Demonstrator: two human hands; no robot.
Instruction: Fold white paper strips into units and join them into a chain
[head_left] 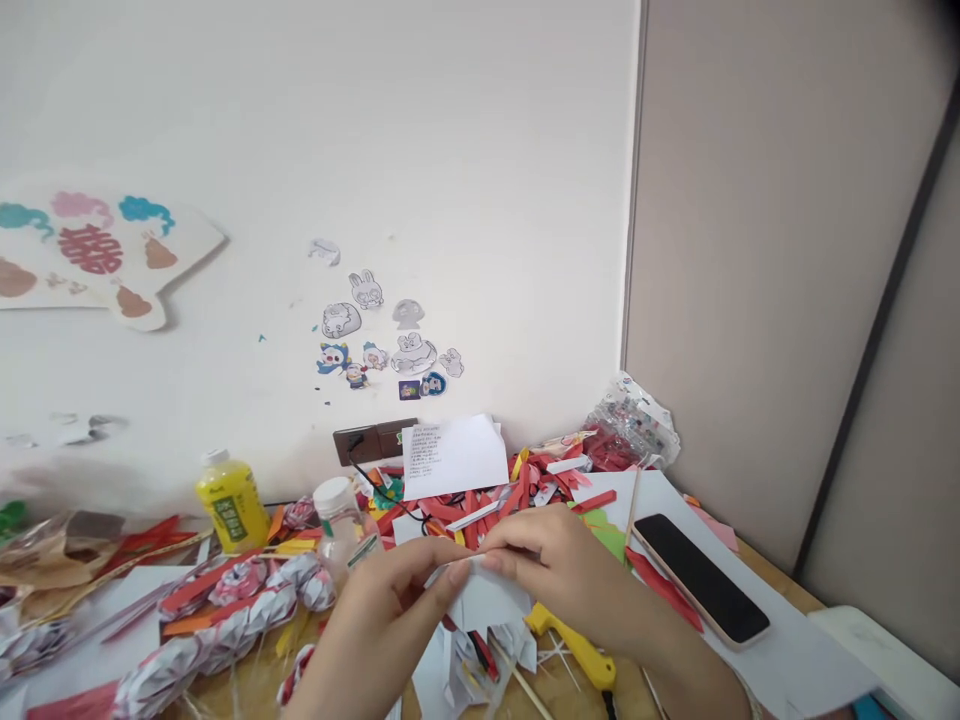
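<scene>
Between my two hands is a piece of white paper (487, 598), its upper edge pinched and its lower part hanging down. My left hand (409, 590) grips the edge between thumb and fingertips. Close beside it, fingertips almost meeting, my right hand (551, 565) pinches the same edge. Beneath the paper lie white paper scraps (457, 670) with something red and black among them. A yellow tool with a black cord, perhaps a glue gun (574, 645), rests on the table just right of the paper, partly behind my right wrist.
Folded red paper strips (517, 500) pile up at the back. A yellow bottle (232, 505) and a clear jar (341, 520) stand left, behind twisted paper pieces (210, 640). A phone (701, 578) lies on white sheets at right. A power strip (367, 440) sits against the wall.
</scene>
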